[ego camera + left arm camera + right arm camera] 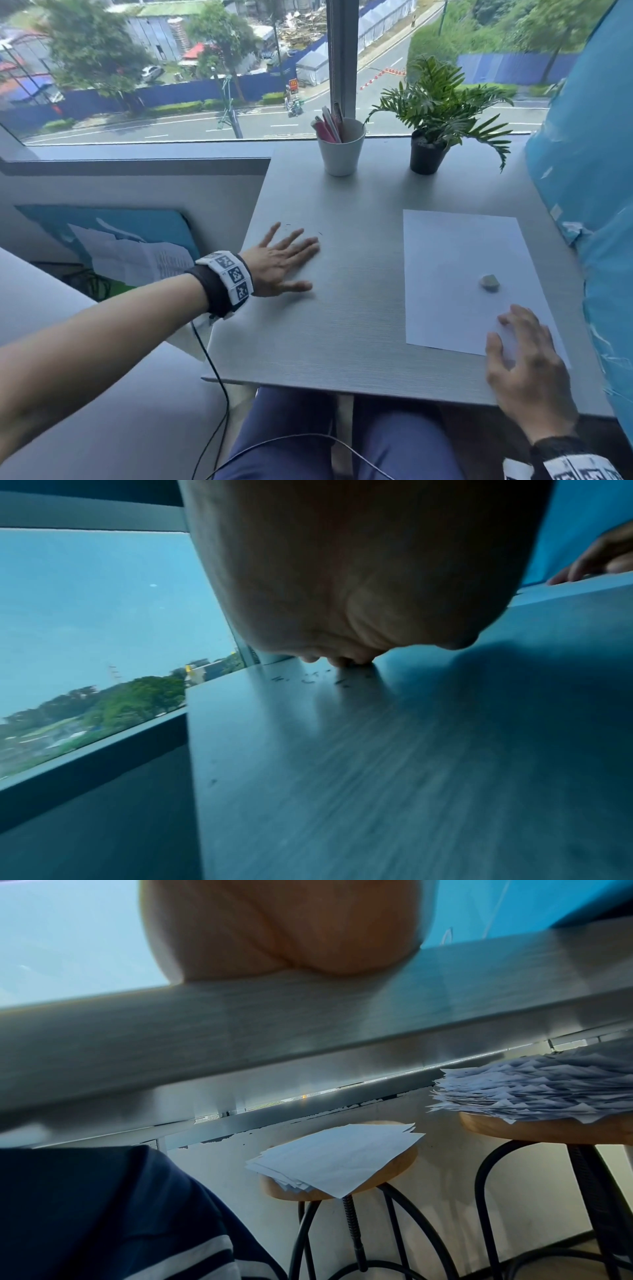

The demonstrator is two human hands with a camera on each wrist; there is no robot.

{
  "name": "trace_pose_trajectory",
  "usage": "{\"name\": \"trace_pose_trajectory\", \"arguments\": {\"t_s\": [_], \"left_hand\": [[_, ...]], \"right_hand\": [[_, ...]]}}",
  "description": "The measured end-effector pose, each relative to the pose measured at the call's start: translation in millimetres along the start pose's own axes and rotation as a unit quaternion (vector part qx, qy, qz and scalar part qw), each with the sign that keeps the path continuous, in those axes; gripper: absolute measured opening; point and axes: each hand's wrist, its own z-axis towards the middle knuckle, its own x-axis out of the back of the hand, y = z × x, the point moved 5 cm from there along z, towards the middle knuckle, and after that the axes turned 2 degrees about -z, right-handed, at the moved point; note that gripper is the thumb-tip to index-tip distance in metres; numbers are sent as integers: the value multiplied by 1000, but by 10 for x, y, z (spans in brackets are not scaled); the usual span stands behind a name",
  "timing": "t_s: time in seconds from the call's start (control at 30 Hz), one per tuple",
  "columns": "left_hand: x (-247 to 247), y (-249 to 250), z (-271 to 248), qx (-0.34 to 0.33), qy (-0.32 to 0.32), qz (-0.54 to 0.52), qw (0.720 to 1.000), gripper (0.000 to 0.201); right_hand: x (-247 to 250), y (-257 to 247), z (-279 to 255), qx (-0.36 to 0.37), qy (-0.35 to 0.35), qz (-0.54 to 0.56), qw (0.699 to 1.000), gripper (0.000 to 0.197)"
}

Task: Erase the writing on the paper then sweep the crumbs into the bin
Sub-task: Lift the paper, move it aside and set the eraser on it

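A blank white paper (455,270) lies on the right half of the grey table (342,308). A small grey eraser (489,283) sits on the paper, untouched. My right hand (520,356) rests with spread fingers on the paper's near right corner. My left hand (284,260) lies flat on the table near its left edge, fingers straight and spread. A few dark eraser crumbs (308,679) lie on the table just beyond its fingertips, faintly seen in the head view as crumbs (320,234). No bin can be made out.
A white cup of pens (340,147) and a potted plant (431,137) stand at the back by the window. Blue plastic sheeting (589,205) borders the right side. Stools stacked with papers (335,1156) stand under the table. A blue board with papers (120,246) leans at left.
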Motion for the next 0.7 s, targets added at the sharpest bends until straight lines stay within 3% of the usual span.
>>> {"name": "trace_pose_trajectory", "arguments": {"t_s": [0.07, 0.1, 0.23, 0.3, 0.37, 0.47, 0.53, 0.6, 0.7], "left_hand": [[33, -16, -37, 12, 22, -6, 1000, 92], [40, 83, -70, -14, 34, -8, 999, 92], [-31, 738, -338, -217, 58, 24, 974, 86], [-85, 775, -368, -244, 59, 25, 968, 85], [-90, 540, -282, -195, 55, 32, 979, 83], [-21, 64, -115, -53, 33, 59, 996, 86], [69, 5, -97, -20, 40, 57, 997, 91], [113, 292, -192, -86, 53, 51, 994, 91], [11, 1011, -498, -256, 89, 28, 962, 87]], "right_hand": [[10, -1, 6, 4, 2, 0, 1000, 53], [16, -2, 12, 6, 2, 1, 1000, 52], [22, -17, -4, 7, 3, 4, 1000, 49], [31, -30, -8, 4, 10, 5, 1000, 49], [40, -46, 6, 8, 14, 5, 1000, 49], [41, -58, -1, 17, 16, 9, 1000, 49], [47, -71, -8, 26, 31, 19, 999, 45], [80, -77, -23, 36, 66, 39, 996, 39], [176, -73, -119, 89, 175, 38, 980, 24]]}}
